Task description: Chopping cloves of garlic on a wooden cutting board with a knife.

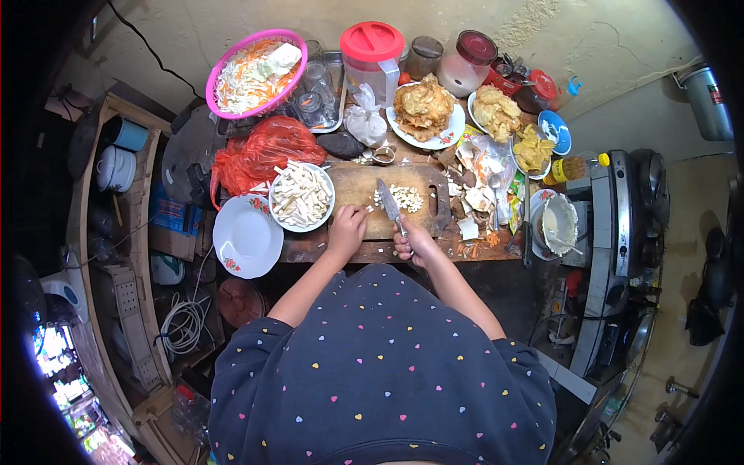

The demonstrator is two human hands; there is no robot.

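Note:
My right hand [414, 239] grips a kitchen knife [388, 197], its blade pointing away from me over the wooden cutting board [349, 186]. Small white diced pieces [408, 199] lie beside and partly behind the blade. My left hand [347, 228] rests at the board's near left part, fingers curled. A small white piece [370, 208] shows at its fingertips, seemingly pinched. Left of the board, a white bowl [331, 214] is heaped with cut white sticks [301, 195]. Nearer me and further left is a floral-rimmed white plate [247, 235].
White peelings [479, 195] lie right of the board. Behind it stand a plate of fried food [424, 107], a red-lidded pitcher [372, 70] and a pink basin [210, 87] of shredded vegetables. A red plastic bag [261, 151] sits left; a gas stove [625, 215] is right.

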